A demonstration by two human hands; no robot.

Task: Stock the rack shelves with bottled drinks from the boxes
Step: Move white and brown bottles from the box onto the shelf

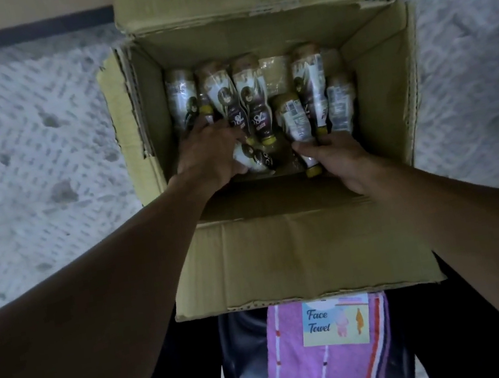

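- An open cardboard box point(299, 246) sits on a pale patterned floor point(24, 159), all four flaps folded outward.
- Inside the box lie bottles point(252, 103) of dark drink with printed sleeve labels and yellow caps, packed side by side, most with caps pointing toward the person.
- Both bare forearms reach down into the box from the near edge.
- The left hand point(207, 159) lies over the left group of bottles. Its fingers curl around one bottle point(255, 160) that lies crosswise just under the fingertips, nearer the person than the packed row. The grip looks closed on it, though the blur hides the fingertips.
- The right hand point(339, 158) is at the right side of the box. Its fingers wrap the neck end of a second bottle point(300, 135), whose yellow cap pokes out below the thumb side of the hand.
- More bottles stand touching just beyond the right fingertips, against the right wall of the box.
- Below the near flap, a pink striped towel point(323, 356) with a "Face Towel" label hangs at the person's front.
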